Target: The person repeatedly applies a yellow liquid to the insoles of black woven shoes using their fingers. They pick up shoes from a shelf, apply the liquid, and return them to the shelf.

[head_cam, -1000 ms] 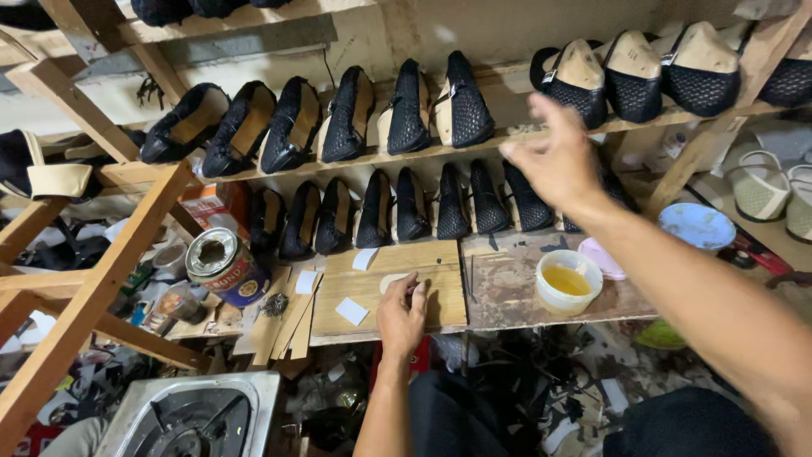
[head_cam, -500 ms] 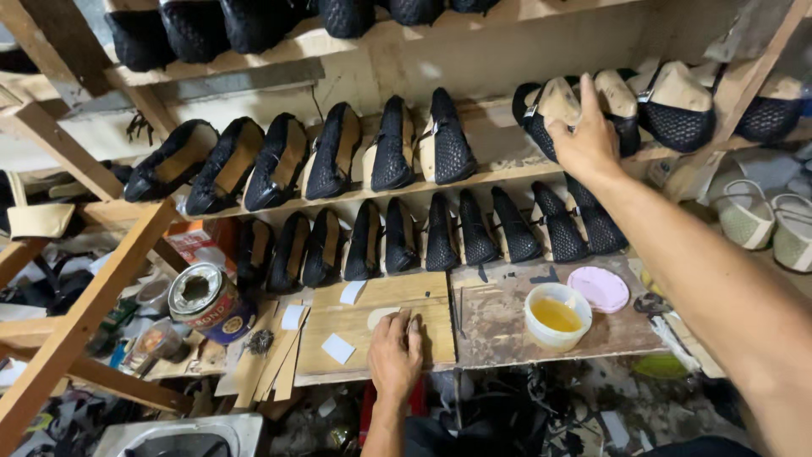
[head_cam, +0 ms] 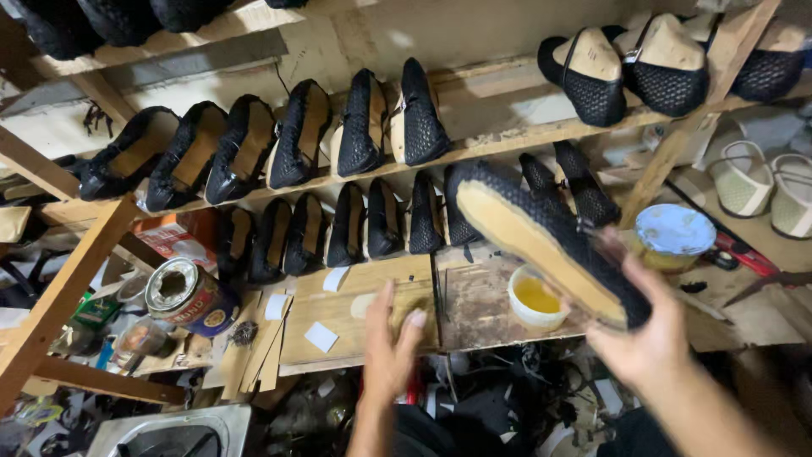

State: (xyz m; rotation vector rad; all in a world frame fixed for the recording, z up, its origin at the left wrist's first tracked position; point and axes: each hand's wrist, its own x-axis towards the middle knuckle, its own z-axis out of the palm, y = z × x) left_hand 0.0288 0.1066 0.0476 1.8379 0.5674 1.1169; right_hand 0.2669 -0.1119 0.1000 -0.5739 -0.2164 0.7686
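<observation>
Far out to the left of your left hand (head_cam: pixel 391 355), an opened glue tin (head_cam: pixel 188 296) lay on its side on the cluttered bench. Just left of that hand, small white paper scraps (head_cam: pixel 321 337) rested on the wooden work board (head_cam: pixel 355 317). Your left hand was open and held nothing, fingers spread and raised a little above the near edge of the board. Above and beyond it, two wooden shelves carried rows of black woven shoes (head_cam: pixel 296 135) standing on edge, soles facing out.

Between your two hands sat a small white bowl of yellow glue (head_cam: pixel 536 298), nearer your right hand and just below the shoe it carried. Your right hand (head_cam: pixel 647 334) was closed around the heel end of a black woven shoe (head_cam: pixel 541 237), thumb over the top, the pale tan sole turned toward you and the toe pointing up and left, away from the palm. The shoe hung in the air above the bench, off any shelf. Just above and right of that hand stood a round container with a pale blue lid (head_cam: pixel 674 237). Farther right lay pale woven sandals (head_cam: pixel 765 182).
</observation>
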